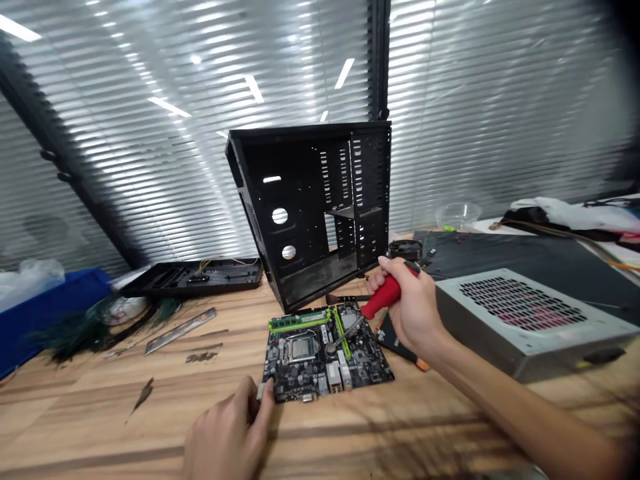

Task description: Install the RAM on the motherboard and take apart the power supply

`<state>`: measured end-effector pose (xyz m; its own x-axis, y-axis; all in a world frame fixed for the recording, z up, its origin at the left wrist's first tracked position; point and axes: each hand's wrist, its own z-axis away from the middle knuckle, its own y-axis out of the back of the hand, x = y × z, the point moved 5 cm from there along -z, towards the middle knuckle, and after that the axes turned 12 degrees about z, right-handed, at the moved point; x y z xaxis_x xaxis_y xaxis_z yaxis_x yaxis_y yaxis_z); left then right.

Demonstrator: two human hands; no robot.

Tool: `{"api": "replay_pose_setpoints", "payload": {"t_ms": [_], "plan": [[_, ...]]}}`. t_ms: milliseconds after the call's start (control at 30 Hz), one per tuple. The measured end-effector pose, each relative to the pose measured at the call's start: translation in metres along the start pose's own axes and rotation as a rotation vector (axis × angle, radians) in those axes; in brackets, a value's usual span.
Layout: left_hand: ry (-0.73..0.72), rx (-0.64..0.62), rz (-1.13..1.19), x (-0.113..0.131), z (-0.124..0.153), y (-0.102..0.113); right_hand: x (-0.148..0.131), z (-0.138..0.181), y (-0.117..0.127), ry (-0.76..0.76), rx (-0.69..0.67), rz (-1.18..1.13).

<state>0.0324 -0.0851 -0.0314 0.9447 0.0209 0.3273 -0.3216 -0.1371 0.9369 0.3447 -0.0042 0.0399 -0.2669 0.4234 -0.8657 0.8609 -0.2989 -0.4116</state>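
A black motherboard (323,383) lies flat on the wooden table, with a CPU (301,348) in its socket and a green RAM stick (300,321) along its far edge. My left hand (225,430) pinches the board's near left corner between thumb and fingers. In my right hand (415,300) is a red-handled screwdriver (383,298), tilted down to the left. Its metal shaft crosses the bright green slot (343,332), and the tip is at or very near the round coin-cell battery (331,349); contact cannot be made out.
An open black computer case (300,190) stands behind the board. To the right sits a grey power supply (530,320), with a black fan (406,249) farther back. A metal strip (180,331), a black panel (200,277) and a blue bin (50,313) are at left.
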Motion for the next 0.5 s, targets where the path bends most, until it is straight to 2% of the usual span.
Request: {"api": "replay_pose_setpoints", "payload": {"t_ms": [167,267,400,500], "plan": [[-0.007,0.0,-0.003,0.002,0.0,-0.002,-0.015,-0.007,0.009,0.232,-0.024,0.495],[-0.025,0.015,0.007,0.003,0.0,-0.003,-0.028,-0.008,0.009,0.38,-0.068,0.718],[-0.03,0.011,0.014,0.002,0.0,-0.004,-0.034,-0.007,0.009,0.432,-0.083,0.826],[-0.037,0.019,0.013,0.002,0.001,-0.003,-0.032,-0.008,0.012,0.396,-0.042,0.747]]}}
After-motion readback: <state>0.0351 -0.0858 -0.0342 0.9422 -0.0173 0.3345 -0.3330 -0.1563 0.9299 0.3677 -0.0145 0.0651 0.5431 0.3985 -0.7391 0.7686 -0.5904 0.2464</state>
